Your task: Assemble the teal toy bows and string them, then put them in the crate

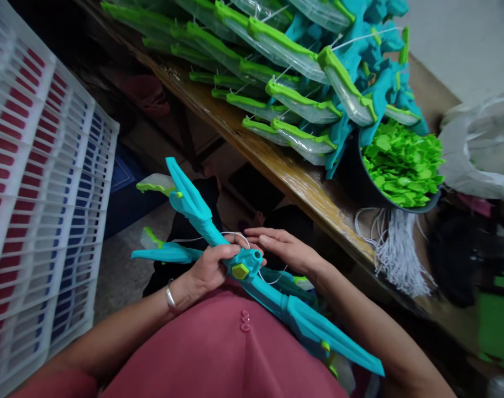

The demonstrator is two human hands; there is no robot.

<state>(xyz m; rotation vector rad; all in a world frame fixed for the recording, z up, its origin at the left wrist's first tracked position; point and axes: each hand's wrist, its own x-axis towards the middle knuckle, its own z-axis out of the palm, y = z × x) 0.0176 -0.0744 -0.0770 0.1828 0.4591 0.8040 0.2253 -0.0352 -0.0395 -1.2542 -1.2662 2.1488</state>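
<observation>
My left hand [213, 267] is closed around the middle of a teal plastic toy [272, 298] with long arms, held in front of my body. A yellow-green hexagonal piece [240, 271] sits on its hub, beside a round hole. Clear pieces with green edges [156, 182] are attached near the arm ends. Thin white string [268, 282] loops around the hub. Just right of the hub, my right hand [285, 249] has its fingers stretched out towards the string; whether they touch it I cannot tell. More teal arms show behind, partly hidden.
On the wooden table [293, 188], similar teal toys [374, 61] with clear, green-edged pieces are stacked. A dark bucket [355, 171] holds green pieces [403, 166]; white strings [405, 254] hang below it. A white plastic bag [476, 138] lies farther right. A white slatted crate [48, 182] stands left.
</observation>
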